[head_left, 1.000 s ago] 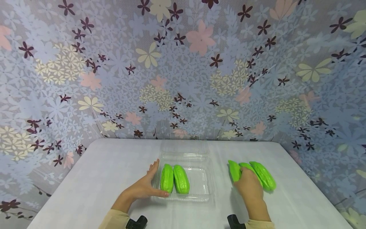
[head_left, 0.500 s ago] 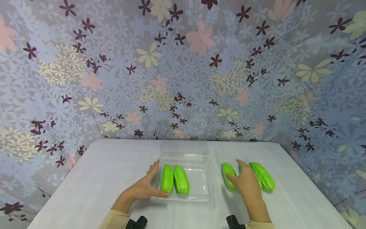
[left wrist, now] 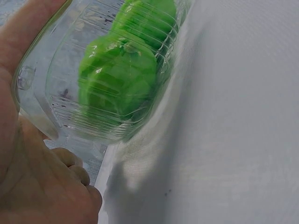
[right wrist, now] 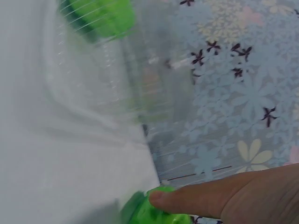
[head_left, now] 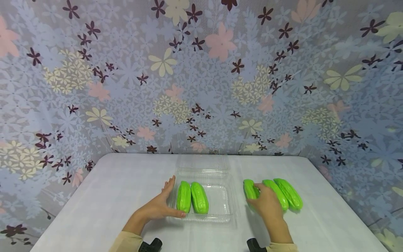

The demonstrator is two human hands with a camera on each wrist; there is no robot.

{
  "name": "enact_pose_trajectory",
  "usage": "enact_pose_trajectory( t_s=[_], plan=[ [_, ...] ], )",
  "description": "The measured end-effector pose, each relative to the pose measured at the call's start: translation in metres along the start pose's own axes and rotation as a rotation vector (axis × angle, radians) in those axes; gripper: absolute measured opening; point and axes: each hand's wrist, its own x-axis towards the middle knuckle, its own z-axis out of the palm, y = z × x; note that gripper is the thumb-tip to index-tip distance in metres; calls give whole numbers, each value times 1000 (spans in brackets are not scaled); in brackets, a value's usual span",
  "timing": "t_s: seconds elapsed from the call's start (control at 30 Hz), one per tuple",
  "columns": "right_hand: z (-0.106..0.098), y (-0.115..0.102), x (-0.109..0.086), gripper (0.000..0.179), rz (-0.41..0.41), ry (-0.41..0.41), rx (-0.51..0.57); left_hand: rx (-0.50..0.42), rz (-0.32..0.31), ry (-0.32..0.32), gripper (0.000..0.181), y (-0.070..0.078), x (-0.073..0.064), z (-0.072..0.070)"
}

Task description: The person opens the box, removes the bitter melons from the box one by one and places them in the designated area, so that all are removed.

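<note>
Clock positions are read from the center of the clear container [head_left: 217, 217], with 12 o'clock away from the person. The container stands on the table with its lid [head_left: 201, 161] swung back at 12 o'clock. Two green vegetables [head_left: 199, 197] lie side by side in its 9 o'clock half; the 3 o'clock half shows bare base.

Left hand [head_left: 157, 207]: unchanged, at 9 o'clock. Fingers and thumb are spread wide, the thumb against the rim at 7 o'clock, apparently steadying it.

Right hand [head_left: 267, 204]: at 3 o'clock. Compared with half a second ago, it has shifted toward 9 o'clock and narrowed from a wide spread onto the inner vegetable [head_left: 249, 187], holding it between thumb and fingers. The middle vegetable [head_left: 277, 193] is now uncovered, beside the outer vegetable [head_left: 289, 194].

Meaning: the inner vegetable, separated from its neighbors, appears graspable alone. Grip firmness cannot be determined.
</note>
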Motion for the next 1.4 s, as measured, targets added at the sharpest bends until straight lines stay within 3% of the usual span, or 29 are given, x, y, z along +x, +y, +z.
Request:
enact_pose_trajectory(
  t_s=[0.33, 0.7, 0.87, 1.1, 1.4],
  plan=[
    [-5, 8, 3, 61, 37, 30, -72, -7, -5, 14, 134, 2, 2, 5],
    [-7, 11, 8, 66, 10, 91, -101, -3, 0, 28, 135, 2, 4, 10],
    [-11, 4, 11, 75, -41, 137, -3, 3, -3, 38, 135, 1, 6, 12],
    [-19, -6, 12, 101, -48, 131, 119, 0, -4, 48, 135, 2, 6, 15],
    [-20, -15, 12, 109, -104, 137, 278, 4, 8, 54, 134, 4, 6, 19]
  ],
)
